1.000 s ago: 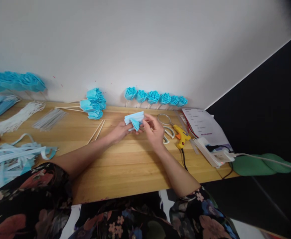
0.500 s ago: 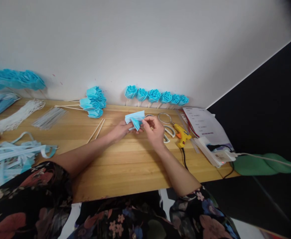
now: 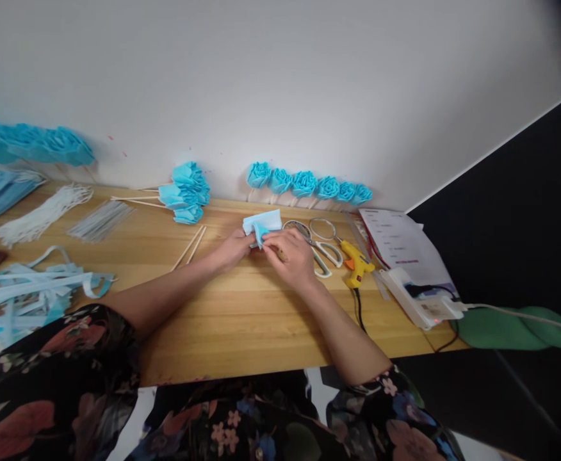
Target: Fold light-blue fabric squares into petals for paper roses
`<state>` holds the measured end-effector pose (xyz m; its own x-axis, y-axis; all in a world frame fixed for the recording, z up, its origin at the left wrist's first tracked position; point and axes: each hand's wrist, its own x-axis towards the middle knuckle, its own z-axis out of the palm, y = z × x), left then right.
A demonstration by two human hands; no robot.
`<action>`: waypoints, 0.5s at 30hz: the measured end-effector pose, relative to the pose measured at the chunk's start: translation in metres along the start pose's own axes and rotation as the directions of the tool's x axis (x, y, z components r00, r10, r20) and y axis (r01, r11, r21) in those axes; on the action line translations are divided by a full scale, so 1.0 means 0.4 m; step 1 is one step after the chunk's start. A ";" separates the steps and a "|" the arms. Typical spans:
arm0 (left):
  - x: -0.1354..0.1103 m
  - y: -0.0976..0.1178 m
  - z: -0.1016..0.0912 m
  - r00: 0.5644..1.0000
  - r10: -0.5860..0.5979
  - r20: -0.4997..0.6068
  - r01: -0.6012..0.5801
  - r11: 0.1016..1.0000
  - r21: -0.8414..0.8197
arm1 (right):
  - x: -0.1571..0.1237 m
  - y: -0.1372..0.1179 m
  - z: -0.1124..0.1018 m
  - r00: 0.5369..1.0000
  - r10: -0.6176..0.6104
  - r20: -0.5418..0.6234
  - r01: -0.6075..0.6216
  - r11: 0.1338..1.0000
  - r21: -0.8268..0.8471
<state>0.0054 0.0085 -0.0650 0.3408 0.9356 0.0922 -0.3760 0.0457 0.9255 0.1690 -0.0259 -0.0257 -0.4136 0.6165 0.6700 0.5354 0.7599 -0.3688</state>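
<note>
Between my two hands is a folded piece of light blue mask fabric [image 3: 267, 221], held above the middle of the wooden table. My left hand [image 3: 236, 248] is closed on its left side, the fingers partly hidden behind it. At its lower right, my right hand [image 3: 291, 255] pinches a darker blue fold with thumb and fingers. Just right of that hand lie white-handled scissors [image 3: 331, 254] and a roll of tape or wire [image 3: 297, 227], partly covered. Two thin wooden sticks [image 3: 195, 248] rest on the table left of my hands.
Several blue fabric roses [image 3: 304, 184] lean on the wall; more blue roses [image 3: 189, 192] lie left. A yellow glue gun [image 3: 357, 264], a power strip [image 3: 417, 301] and a printed sheet [image 3: 400, 240] are right. Fabric strips [image 3: 35, 291], white cords [image 3: 45, 214] and grey wires [image 3: 100, 222] lie left.
My right hand has turned and moved slightly left over the fabric, its fingers now covering more of the darker fold. The whole view has shifted a little.
</note>
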 end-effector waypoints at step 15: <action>-0.021 0.017 0.016 0.994 -0.071 0.078 0.072 0.997 -0.008 | -0.012 0.006 0.026 0.809 0.549 -0.210 -0.427 0.795 0.431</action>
<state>0.0057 -0.0014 -0.0572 0.4330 0.8997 0.0546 -0.3576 0.1158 0.9267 0.1644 -0.0249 -0.0364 0.1138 0.8725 0.4751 0.2850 0.4295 -0.8569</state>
